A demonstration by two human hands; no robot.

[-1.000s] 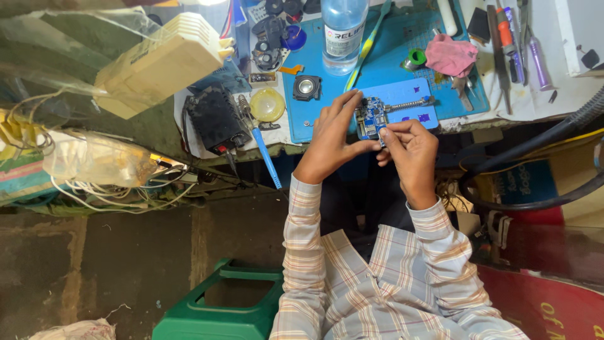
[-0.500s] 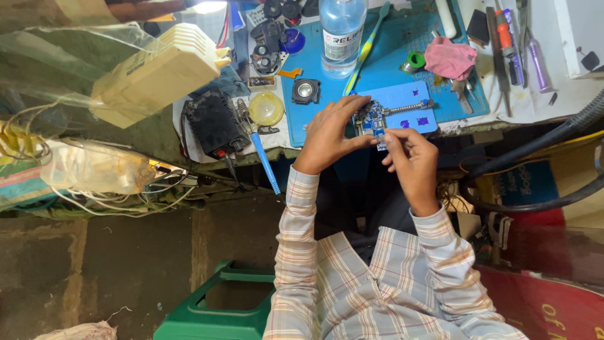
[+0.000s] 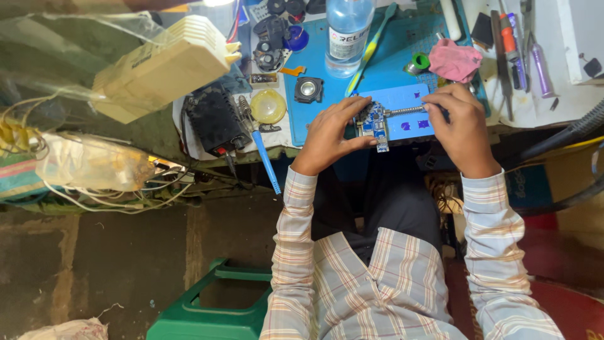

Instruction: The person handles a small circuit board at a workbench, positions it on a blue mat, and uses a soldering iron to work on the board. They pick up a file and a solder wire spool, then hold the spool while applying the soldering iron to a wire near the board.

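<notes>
Since a second ago the right hand (image 3: 462, 129) has drawn away to the right of the small blue circuit board (image 3: 375, 121), where before both hands were bunched close over it; now the two hands sit apart with the board between them. That hand's fingers are curled around the handle of a slim metal tool (image 3: 406, 111), whose shaft runs leftward and meets the board's upper right edge. Fingers of the left hand (image 3: 331, 135) pinch the board from its left side, thumb below, holding it just above the near edge of the blue work mat (image 3: 390, 56). Beyond the board on the mat stand a clear plastic bottle (image 3: 347, 31) and a green toothbrush (image 3: 371, 47), with a crumpled pink cloth (image 3: 454, 61) near the right hand. Left of the mat lie a round yellow lid (image 3: 268, 106) and a blue-handled soldering iron (image 3: 264, 157)
</notes>
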